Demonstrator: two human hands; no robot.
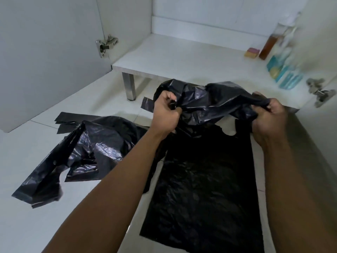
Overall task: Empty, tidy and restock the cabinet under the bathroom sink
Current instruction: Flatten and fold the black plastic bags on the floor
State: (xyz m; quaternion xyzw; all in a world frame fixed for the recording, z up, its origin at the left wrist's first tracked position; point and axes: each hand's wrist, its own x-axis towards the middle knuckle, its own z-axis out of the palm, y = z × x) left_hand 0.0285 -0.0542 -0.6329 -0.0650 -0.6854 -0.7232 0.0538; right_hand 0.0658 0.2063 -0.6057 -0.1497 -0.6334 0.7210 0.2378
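Two hands hold a crumpled black plastic bag (215,101) in front of the open cabinet (182,57).
The left hand (166,114) and right hand (269,115) each clench one end of the glossy, wrinkled bag, fingers curled round it, above a flat black bag (206,179) on the near floor. A crumpled bag heap (87,147) lies left; bottles (280,57) stand far right inside the cabinet.

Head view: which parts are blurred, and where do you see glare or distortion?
In the head view the bottles at the right are smeared by blur; the held bag and the crumpled bag at the left show soft glare; the flat bag is almost plain black; the door edge leans, likely wide-angle distortion; light is dim and even.
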